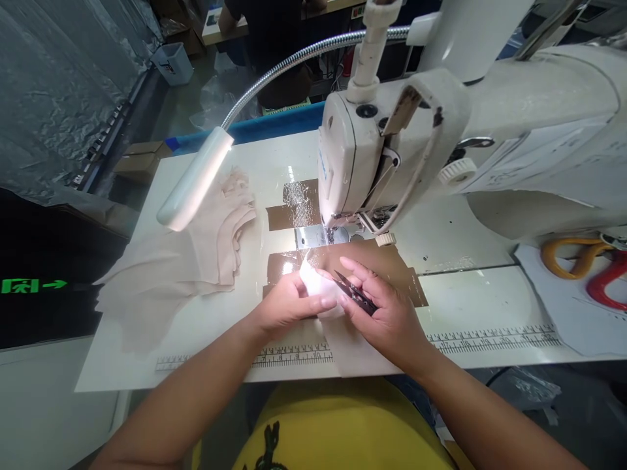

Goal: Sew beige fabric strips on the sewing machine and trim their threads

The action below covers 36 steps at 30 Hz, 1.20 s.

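Observation:
My left hand (291, 303) pinches a pale piece of fabric (316, 282), which glows brightly under the lamp and hangs down over the table's front edge. In my right hand (385, 303) is a pair of dark thread snips (356, 294), with the pointed blades aimed left at the fabric. The fingertips of both hands nearly meet around the cloth. Just behind them stands a white sewing machine (343, 156), its presser foot (332, 235) above a metal needle plate. I cannot tell whether the blades touch the cloth.
A stack of pale cut fabric pieces (196, 254) lies on the left. Brown tape (337, 258) covers parts of the table around the needle. A lamp (196, 179) overhangs the stack. Orange-and-red-handled scissors (607, 274) rest at right. A person (272, 52) sits beyond the table.

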### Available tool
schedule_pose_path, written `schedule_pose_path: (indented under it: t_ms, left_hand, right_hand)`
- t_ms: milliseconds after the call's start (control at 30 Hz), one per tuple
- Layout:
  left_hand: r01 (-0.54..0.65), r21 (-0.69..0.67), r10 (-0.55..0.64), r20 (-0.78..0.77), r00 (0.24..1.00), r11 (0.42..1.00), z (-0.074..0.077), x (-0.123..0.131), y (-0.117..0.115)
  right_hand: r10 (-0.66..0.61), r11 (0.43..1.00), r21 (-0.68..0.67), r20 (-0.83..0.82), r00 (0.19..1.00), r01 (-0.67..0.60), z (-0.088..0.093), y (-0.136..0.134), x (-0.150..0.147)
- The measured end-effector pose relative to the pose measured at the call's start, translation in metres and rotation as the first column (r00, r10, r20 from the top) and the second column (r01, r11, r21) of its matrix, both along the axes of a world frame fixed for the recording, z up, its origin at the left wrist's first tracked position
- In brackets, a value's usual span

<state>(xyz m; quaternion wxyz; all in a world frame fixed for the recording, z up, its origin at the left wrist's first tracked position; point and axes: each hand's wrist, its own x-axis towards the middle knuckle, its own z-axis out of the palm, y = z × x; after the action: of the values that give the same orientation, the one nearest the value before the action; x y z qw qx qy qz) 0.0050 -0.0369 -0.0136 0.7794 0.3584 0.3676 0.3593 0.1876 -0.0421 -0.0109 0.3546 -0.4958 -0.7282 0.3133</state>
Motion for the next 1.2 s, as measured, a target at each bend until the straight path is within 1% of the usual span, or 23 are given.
schedule_pose_path:
  t_ms: [100, 300, 433, 500, 567, 733, 967, 1200]
  left_hand:
    - [-0.019, -0.006, 0.019, -0.064, 0.998, 1.0, 0.0, 0.001, -0.002]
    - [-0.097, 0.015, 0.098, -0.168, 0.981, 0.995, 0.002, -0.002, -0.004]
    - [-0.11, 0.001, 0.109, -0.186, 0.977, 0.994, 0.005, -0.003, -0.004]
    - [-0.11, 0.021, 0.112, -0.191, 0.975, 0.994, 0.006, -0.003, -0.005]
    - [-0.106, 0.05, 0.114, -0.204, 0.972, 0.993, 0.006, -0.003, -0.006]
    - [-0.089, 0.078, 0.105, -0.24, 0.965, 0.993, 0.006, -0.004, -0.006]
    - [-0.086, 0.114, 0.115, -0.28, 0.953, 0.99, 0.007, -0.004, -0.006]
    - [-0.082, 0.103, 0.108, -0.286, 0.952, 0.991, 0.007, -0.005, -0.007]
  right_hand:
    - [-0.005, 0.996, 0.094, 0.038, 0.999, 0.002, -0.003, 0.0, -0.001]
    - [-0.059, 0.972, 0.23, 0.047, 0.997, 0.047, -0.004, 0.001, 0.006]
    - [-0.004, 0.931, 0.364, 0.082, 0.997, -0.027, -0.008, -0.001, 0.008]
    - [0.013, 0.903, 0.425, 0.113, 0.994, -0.06, -0.011, -0.003, 0.006]
    - [0.007, 0.884, 0.462, 0.133, 0.991, -0.069, -0.014, -0.003, 0.004]
    - [-0.03, 0.868, 0.493, 0.16, 0.987, -0.054, -0.016, -0.002, 0.003]
    - [-0.067, 0.871, 0.489, 0.195, 0.978, -0.038, -0.011, -0.003, 0.002]
    - [-0.075, 0.877, 0.48, 0.192, 0.979, -0.027, -0.012, -0.003, 0.001]
